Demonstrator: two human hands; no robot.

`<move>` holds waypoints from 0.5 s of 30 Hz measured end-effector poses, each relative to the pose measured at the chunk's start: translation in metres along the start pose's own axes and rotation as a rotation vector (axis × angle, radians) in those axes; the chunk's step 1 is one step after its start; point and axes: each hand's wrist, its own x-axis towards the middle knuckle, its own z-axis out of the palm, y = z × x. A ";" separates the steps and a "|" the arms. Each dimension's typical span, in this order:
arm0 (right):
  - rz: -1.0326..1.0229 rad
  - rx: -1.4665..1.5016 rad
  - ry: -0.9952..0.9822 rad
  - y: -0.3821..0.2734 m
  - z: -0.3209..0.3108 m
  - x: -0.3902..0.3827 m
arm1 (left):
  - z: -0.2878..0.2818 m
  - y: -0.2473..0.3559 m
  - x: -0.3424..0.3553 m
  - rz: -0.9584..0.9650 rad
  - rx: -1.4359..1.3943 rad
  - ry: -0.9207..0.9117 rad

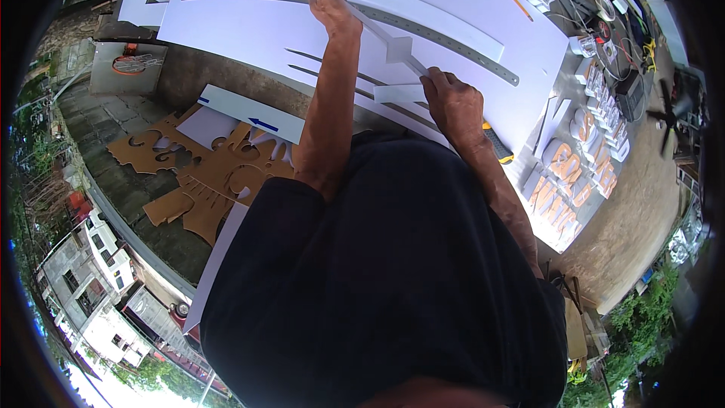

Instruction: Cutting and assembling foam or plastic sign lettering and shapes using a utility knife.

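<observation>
From my remote station I see both hands well apart above the tabletop (pixel 519 168), each closed on the same long pale strip (pixel 370 24). The left hand (pixel 332 9) grips it toward the far edge; the right hand (pixel 455 106) has its fingers curled on the strip's lower end, closer to the near edge. A diamond-shaped patch shows on the strip between them. A short white strip (pixel 399 93) meets my right fingers, though I cannot tell whether they hold it. Beneath, a large white sheet (pixel 249 30) covers most of the tabletop, and a steel ruler (pixel 472 55) runs across it from near the left edge, beside a flat white strip (pixel 423 11). A pencil (pixel 521 7) lies toward the far right corner, a yellow-and-black tool (pixel 498 143) by my right forearm, and cut-out letters (pixel 563 162) crowd the right edge.
</observation>
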 end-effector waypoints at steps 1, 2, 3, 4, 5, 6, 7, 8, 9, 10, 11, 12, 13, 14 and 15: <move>-0.002 0.001 0.001 -0.002 0.000 0.000 | -0.003 -0.001 0.003 0.002 0.000 0.001; 0.015 0.011 0.010 -0.003 -0.001 0.000 | -0.007 -0.005 0.008 0.016 0.003 -0.016; 0.034 0.020 0.019 -0.005 -0.001 0.000 | -0.010 -0.008 0.012 0.030 0.007 -0.033; 0.034 0.021 0.019 -0.005 -0.001 0.000 | -0.011 -0.012 0.017 0.030 0.008 -0.034; 0.034 0.019 0.034 -0.006 -0.001 0.000 | -0.011 -0.015 0.021 0.081 0.020 0.027; 0.033 0.017 0.049 -0.006 -0.001 0.001 | -0.012 -0.018 0.025 0.133 0.031 0.088; 0.038 0.016 0.050 -0.005 -0.001 0.001 | -0.011 -0.018 0.023 0.129 0.034 0.085; 0.036 0.008 0.047 -0.005 0.000 0.001 | -0.010 -0.018 0.020 0.108 0.043 0.089; 0.033 0.001 0.044 -0.004 0.000 0.001 | -0.009 -0.017 0.018 0.087 0.052 0.094; 0.037 0.000 0.045 -0.003 0.001 0.001 | -0.009 -0.018 0.018 0.085 0.054 0.092; 0.031 -0.016 0.054 -0.001 0.002 0.000 | -0.010 -0.019 0.019 0.074 0.044 0.036; 0.025 -0.033 0.064 0.000 0.003 0.000 | -0.010 -0.020 0.019 0.063 0.035 -0.019; 0.021 -0.031 0.063 -0.001 0.003 0.000 | -0.013 -0.021 0.023 0.065 0.034 -0.016; 0.012 -0.031 0.069 -0.002 0.003 0.000 | -0.015 -0.023 0.028 0.090 0.039 0.036; 0.003 -0.030 0.075 -0.003 0.004 0.000 | -0.017 -0.025 0.032 0.115 0.043 0.089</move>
